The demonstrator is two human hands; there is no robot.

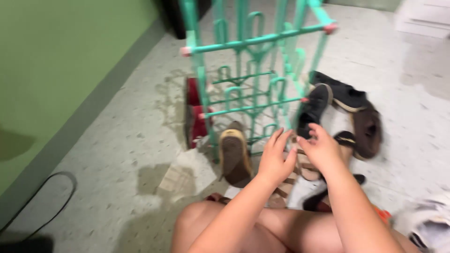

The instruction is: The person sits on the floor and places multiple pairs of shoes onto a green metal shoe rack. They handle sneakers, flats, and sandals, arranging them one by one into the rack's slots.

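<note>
Sandal (305,169), tan w/ straps, lying on floor (117,154) just in front of rack (253,43), at its R foot, partly hidden under both hands. Blurred frame, so strap detail hard to read.

L hand (276,157): grip wide, fingers stretched fwd toward rack's bottom rungs, holding nothing. R hand (322,150): grip loose and half curled, also holding nothing, fingertips just short of black shoe (315,105) leaning at rack's R side. Can't tell if either palm touches sandal below; looks like hovering just above.

Other stuff, all placed off rack:
- brown shoe w/ yellow edge (234,152), sole up, against front foot, just L of L hand
- red shoe (194,112), tucked at L side, low
- dark brown shoe (368,126), well R, beyond black one
- scrap of paper (180,175), flat on floor, front-L
- white shoe (431,225), far R and nearer the person
- black cable (47,197), far L by green wall (56,70)

Rack itself: teal, upright, rungs and hooks bare as far as visible.

Step in hand, as a guess: reach phase among loose shoes at rack foot, nothing gripped yet. Any pick-up from here would call for lowering a hand, closing fingers round one shoe only, and keeping clear of thin rungs so rack doesn't tip.
</note>
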